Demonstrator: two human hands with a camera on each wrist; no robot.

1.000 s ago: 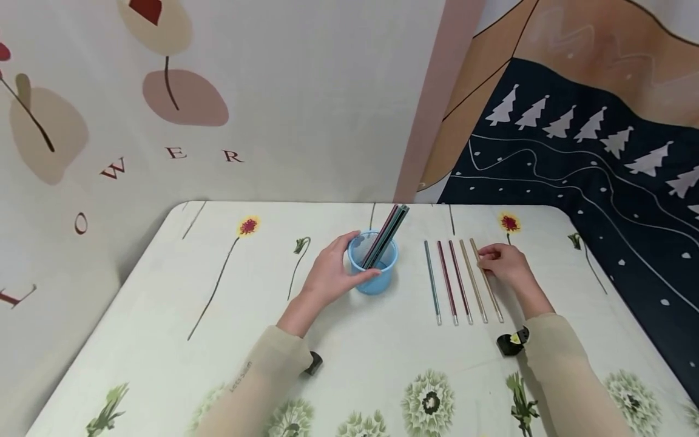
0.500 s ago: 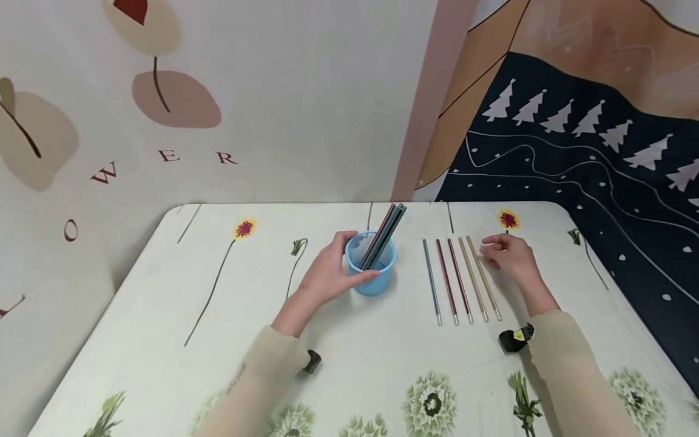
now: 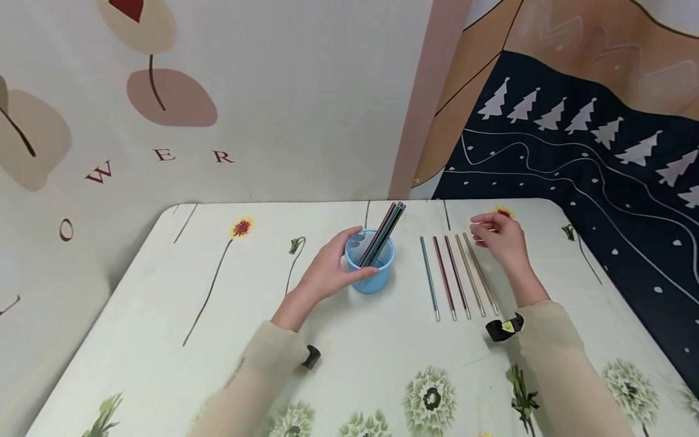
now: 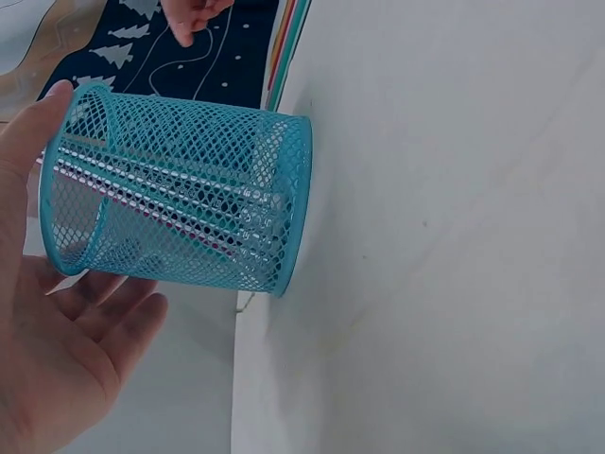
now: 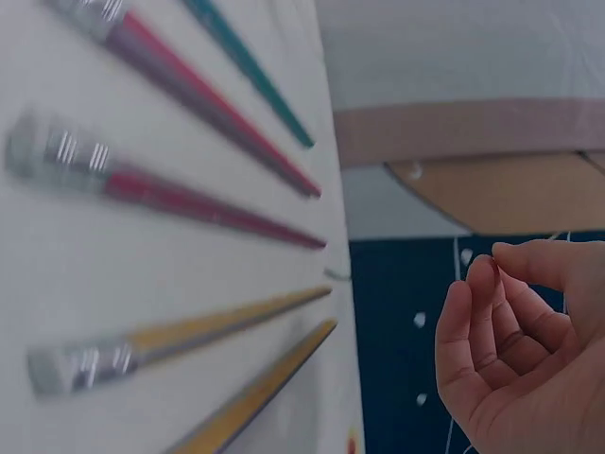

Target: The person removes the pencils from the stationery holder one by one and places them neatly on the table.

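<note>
From the head view, the left hand [image 3: 327, 270] curls its grip round the side of the blue mesh pen cup [image 3: 370, 261], which stands upright on the worktop [image 3: 164, 315] with several pencils leaning out of its far rim [image 3: 384, 233]. Just right of the cup lie five pencils in a row [image 3: 455, 276], parallel and apart from one another: one teal, two red, two yellow. The right hand [image 3: 497, 238] hangs just right of that row's far end, fingers loosely curled, holding nothing.

The left wrist view shows the thumb and fingers [image 4: 104, 331] wrapped about the mesh cup [image 4: 180, 194], the pencils inside visible through the mesh. As a judgement, a squeeze or nudge on such a light cup could tip it toward the row, since the leaning pencils load its far side.

The right wrist view shows the empty, half-curled hand [image 5: 525, 350] clear of the yellow pencil [image 5: 246, 402] nearest it. The picture is blurred, so the pale metal ends are probably eraser ferrules. A careless sweep could roll the round pencils out of line.
</note>
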